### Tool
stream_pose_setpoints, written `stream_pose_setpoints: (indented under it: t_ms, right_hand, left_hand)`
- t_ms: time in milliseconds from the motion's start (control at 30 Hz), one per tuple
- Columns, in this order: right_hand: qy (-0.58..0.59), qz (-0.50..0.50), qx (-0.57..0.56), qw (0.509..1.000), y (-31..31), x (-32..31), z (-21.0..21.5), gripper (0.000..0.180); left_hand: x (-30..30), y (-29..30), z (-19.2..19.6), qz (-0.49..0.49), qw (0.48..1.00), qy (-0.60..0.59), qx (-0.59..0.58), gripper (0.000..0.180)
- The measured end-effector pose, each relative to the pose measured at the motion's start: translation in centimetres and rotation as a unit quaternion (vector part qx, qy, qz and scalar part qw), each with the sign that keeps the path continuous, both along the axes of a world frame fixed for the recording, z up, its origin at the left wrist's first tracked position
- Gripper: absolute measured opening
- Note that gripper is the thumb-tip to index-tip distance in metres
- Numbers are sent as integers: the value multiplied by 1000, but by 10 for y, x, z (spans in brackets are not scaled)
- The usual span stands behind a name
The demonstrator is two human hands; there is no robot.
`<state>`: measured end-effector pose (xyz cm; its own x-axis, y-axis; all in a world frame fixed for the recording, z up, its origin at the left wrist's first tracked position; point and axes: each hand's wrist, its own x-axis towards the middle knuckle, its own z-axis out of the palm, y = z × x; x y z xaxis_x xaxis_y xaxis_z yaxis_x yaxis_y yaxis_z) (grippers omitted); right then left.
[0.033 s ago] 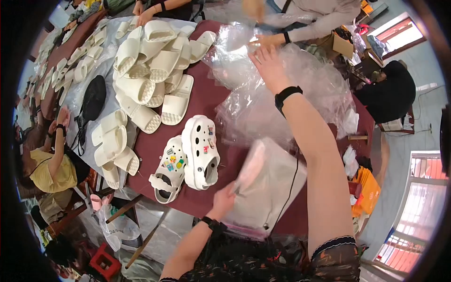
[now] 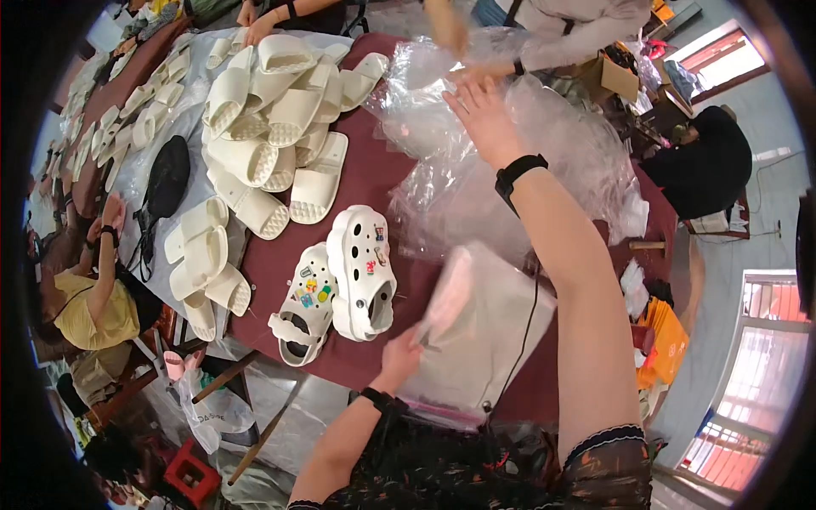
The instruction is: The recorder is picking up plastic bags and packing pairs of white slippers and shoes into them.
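Note:
A clear plastic bag (image 2: 489, 340) lies flat at the table's near edge, with a blurred pinkish shape (image 2: 450, 289) showing along its left side. My left hand (image 2: 401, 359) has its fingers closed on the bag's left edge. Farther off, my right hand (image 2: 484, 119) reaches over a loose heap of clear plastic bags (image 2: 544, 161), fingers spread and apparently holding nothing. Left of the bag stand two white clogs with colourful charms: one larger clog (image 2: 364, 272) and a second clog (image 2: 308, 297) partly behind it.
Cream slippers (image 2: 280, 110) are piled at the table's far left, with more slippers (image 2: 204, 255) nearer. A black pouch (image 2: 168, 178) lies beside them. Across the table, a co-worker's blurred hand (image 2: 449, 30) is close to my right hand. A dark cord (image 2: 523, 340) crosses the bag.
The co-worker's blurred hand across the table has shifted slightly left and down. My own hands stay nearly where they were.

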<state>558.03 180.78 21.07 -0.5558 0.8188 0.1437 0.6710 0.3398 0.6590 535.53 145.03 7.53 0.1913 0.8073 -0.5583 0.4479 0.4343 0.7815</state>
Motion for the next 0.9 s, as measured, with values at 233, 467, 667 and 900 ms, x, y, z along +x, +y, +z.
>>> stream_pose_setpoints:
  t_ms: [233, 467, 667, 900]
  right_hand:
    - [433, -39, -101, 895, -151, 61, 0, 57]
    - [457, -308, 163, 818, -221, 216, -100, 72]
    - [476, -458, -28, 750, -108, 229, -98, 104]
    - [564, -328, -78, 753, -143, 125, -104, 62]
  left_hand:
    - [-21, 10, -11, 54, 998, -12, -3, 52]
    - [-32, 1, -44, 65, 996, -34, 41, 50]
    - [-45, -10, -75, 43, 994, -3, 105, 49]
    - [-41, -14, -52, 69, 996, -49, 24, 48]
